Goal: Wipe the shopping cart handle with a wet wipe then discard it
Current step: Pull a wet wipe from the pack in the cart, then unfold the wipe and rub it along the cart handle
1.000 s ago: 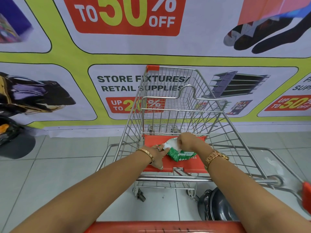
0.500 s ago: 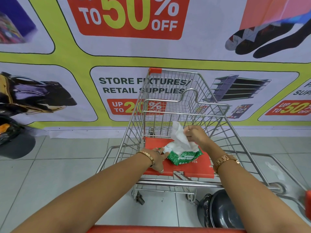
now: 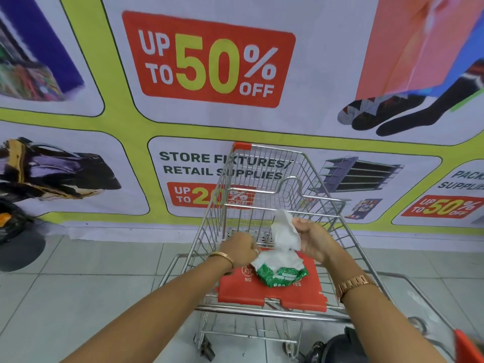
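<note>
A green wet wipe pack lies on the red seat flap of a wire shopping cart. My right hand pinches a white wipe and holds it raised above the pack, with the wipe's lower end still at the pack's opening. My left hand is curled at the pack's left end and grips its edge. The cart's handle is out of frame below.
A printed sale banner covers the wall just beyond the cart. A dark round bin sits on the tiled floor under the cart at lower right. Another black object stands at far left. A red cart part shows at the right edge.
My right hand has pulled the wipe up out of the pack, higher than before. My left hand went from pressing flat on the pack to curling at its edge. The view has tilted upward.
</note>
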Demonstrator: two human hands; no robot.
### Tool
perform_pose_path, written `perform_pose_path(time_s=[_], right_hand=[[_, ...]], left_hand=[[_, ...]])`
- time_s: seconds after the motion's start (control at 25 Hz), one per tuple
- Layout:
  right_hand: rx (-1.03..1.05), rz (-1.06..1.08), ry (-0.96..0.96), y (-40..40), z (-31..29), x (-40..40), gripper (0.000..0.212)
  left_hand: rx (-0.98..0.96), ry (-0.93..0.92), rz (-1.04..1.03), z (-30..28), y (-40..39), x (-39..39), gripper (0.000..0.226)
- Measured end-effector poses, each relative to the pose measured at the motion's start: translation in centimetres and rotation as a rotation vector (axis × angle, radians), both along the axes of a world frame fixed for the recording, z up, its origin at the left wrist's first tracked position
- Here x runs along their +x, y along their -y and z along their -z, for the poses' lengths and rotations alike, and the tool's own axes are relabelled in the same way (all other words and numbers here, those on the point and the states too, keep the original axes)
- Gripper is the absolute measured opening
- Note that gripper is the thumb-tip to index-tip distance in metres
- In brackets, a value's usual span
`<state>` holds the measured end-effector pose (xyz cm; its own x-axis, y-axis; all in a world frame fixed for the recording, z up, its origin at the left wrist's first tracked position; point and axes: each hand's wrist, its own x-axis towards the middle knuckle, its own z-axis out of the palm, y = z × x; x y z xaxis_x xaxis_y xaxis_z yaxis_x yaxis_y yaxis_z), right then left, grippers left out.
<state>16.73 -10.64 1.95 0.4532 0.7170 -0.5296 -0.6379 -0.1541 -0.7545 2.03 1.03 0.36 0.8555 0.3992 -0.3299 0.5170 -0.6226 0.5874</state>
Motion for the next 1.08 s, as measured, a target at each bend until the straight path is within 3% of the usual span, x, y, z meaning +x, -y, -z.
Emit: perform_pose_path(time_s=[0.12, 0.2, 0.4, 0.64, 0.76, 0.88, 0.96, 1.08], right_hand=[[0.076, 0.062, -0.077, 0.6, -2.2, -0.9, 0.023], [0.144, 0.064, -0.104, 0.8, -3.9, -1.5, 0.023], [0.268, 0.0, -0.121, 1.0, -7.5, -3.5, 0.039], [0.284, 0.061, -0.153, 2.1, -10.3, -5.1, 0.023], [0.156, 0.222, -0.033, 2.9, -10.7, -5.9, 0.021], [0.176, 0.228, 0.094, 3.8, -11.0, -6.8, 0.015], [0.175, 0.197, 0.277, 3.9, -11.5, -7.8, 0.005], [0.151, 0.121, 0.602, 3.7, -12.7, -9.6, 0.012]], left_hand=[[-0.569, 0.21, -0.475, -4.2, -0.6, 0.7, 0.027], [-0.79, 0.186, -0.522, -6.9, -1.2, 0.9, 0.038], [-0.775, 0.236, -0.407, -10.5, -0.9, -0.4, 0.015], [-0.546, 0.417, -0.44, -13.5, 0.1, -1.9, 0.008], [-0.513, 0.481, -0.472, -15.5, 0.3, -2.6, 0.012], [-0.488, 0.506, -0.492, -17.3, 0.5, -3.5, 0.013], [-0.51, 0.537, -0.53, -18.2, 1.0, -4.1, 0.015], [-0.567, 0.55, -0.554, -19.0, 1.9, -4.5, 0.021]])
